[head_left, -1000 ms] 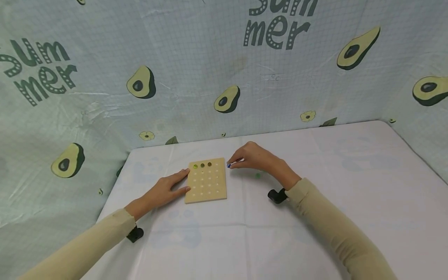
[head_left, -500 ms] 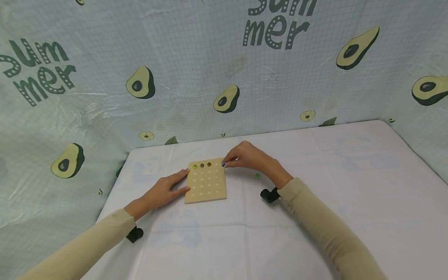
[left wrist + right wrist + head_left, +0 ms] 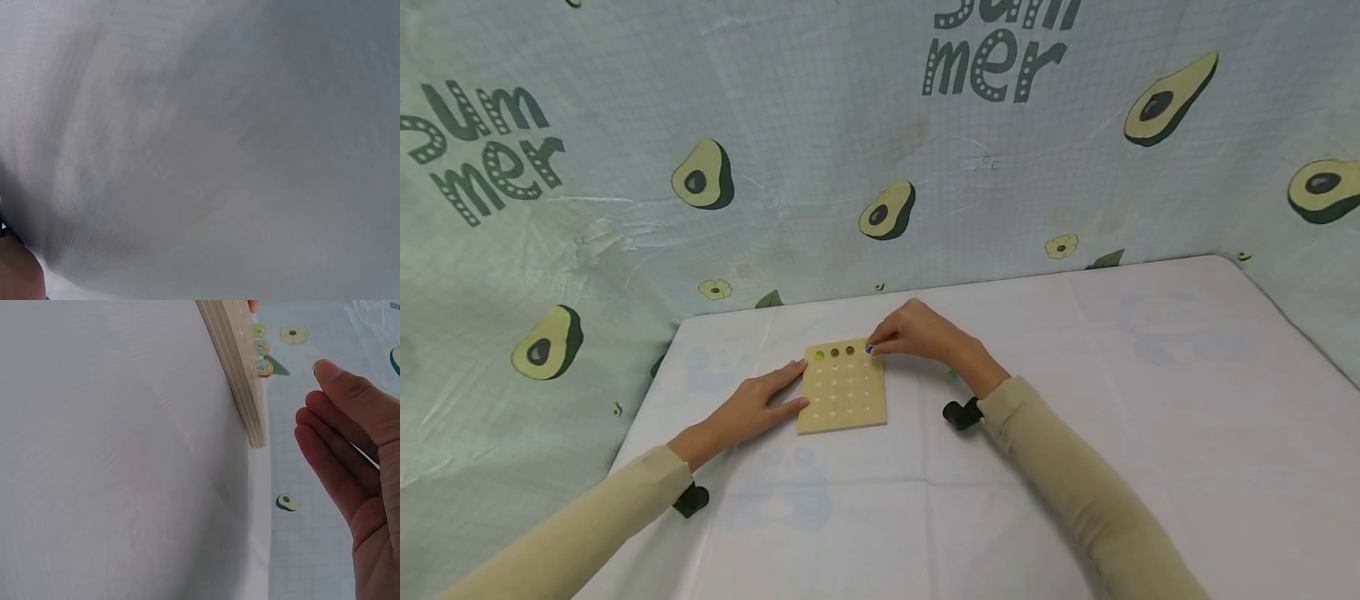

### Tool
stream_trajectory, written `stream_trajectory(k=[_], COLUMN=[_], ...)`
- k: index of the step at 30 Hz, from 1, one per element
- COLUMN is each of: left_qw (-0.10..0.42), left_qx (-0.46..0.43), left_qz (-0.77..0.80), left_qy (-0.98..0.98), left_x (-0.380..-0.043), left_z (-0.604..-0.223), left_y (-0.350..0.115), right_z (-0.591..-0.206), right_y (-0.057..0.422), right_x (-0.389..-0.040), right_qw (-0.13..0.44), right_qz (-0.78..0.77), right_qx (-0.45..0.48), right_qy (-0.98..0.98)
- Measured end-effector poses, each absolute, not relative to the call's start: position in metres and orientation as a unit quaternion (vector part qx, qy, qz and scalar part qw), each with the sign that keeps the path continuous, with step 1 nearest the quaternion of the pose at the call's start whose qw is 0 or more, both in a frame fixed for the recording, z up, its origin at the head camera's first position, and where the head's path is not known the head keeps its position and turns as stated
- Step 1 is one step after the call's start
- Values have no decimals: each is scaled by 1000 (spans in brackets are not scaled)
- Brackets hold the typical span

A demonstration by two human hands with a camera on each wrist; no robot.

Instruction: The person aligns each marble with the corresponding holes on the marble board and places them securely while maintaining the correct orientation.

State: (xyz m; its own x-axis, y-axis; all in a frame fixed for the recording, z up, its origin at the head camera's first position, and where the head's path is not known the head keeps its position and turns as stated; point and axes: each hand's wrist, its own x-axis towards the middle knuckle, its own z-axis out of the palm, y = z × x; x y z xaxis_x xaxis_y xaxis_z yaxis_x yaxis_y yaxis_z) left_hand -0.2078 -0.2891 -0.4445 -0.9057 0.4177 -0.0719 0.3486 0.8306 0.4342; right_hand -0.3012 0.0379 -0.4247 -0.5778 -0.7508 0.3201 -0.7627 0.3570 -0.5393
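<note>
- Nearest, the left hand [image 3: 747,410] lies at the left edge of the wooden board [image 3: 842,423], fingers and thumb apart and clamped on nothing; a light, steady press there should keep the board from sliding on the desk [image 3: 850,533].
- The board lies flat, holes up, near edge toward the person, rows running roughly left to right (its long axis is hard to settle, since the slanted view squeezes its depth).
- Right of the board, a small green marble [image 3: 952,375] sits close under the right wrist; carrying that wrist a little high would avoid brushing it.
- The right hand [image 3: 928,333] reaches over the board's right edge, its grip clamped on the blue marble [image 3: 869,349] between thumb and fingertips.
- The blue marble is at the board's far right corner, at the end of the farthest row; whether it touches the wood I cannot tell. It looks round, so it has no long axis and points no way: rather than turning it, centre it over the hole, lower it straight, and part the fingertips once it is seated.
- Left along the board's farthest row sit two dark marbles [image 3: 835,352], then a yellow-green marble [image 3: 820,355]; coming in from the right should spare them a nudge.
</note>
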Motion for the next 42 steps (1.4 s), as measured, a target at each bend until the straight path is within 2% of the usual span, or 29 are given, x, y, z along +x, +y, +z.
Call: stream_trajectory(k=[11,23,42], left_qw=[96,93,94], left_qx=[186,188,188], left_qz=[205,203,205], left_qy=[956,956,956], left_x=[-210,-211,-210], left_z=[-445,-446,-446], left_y=[-288,-288,-287], right_z=[-434,-431,-418], right_y=[23,15,12], right_x=[-312,-321,-338], right_qw=[-28,-42,-99], right_qz=[315,272,266], right_qx=[417,389,410], right_qy=[-852,-879,-867])
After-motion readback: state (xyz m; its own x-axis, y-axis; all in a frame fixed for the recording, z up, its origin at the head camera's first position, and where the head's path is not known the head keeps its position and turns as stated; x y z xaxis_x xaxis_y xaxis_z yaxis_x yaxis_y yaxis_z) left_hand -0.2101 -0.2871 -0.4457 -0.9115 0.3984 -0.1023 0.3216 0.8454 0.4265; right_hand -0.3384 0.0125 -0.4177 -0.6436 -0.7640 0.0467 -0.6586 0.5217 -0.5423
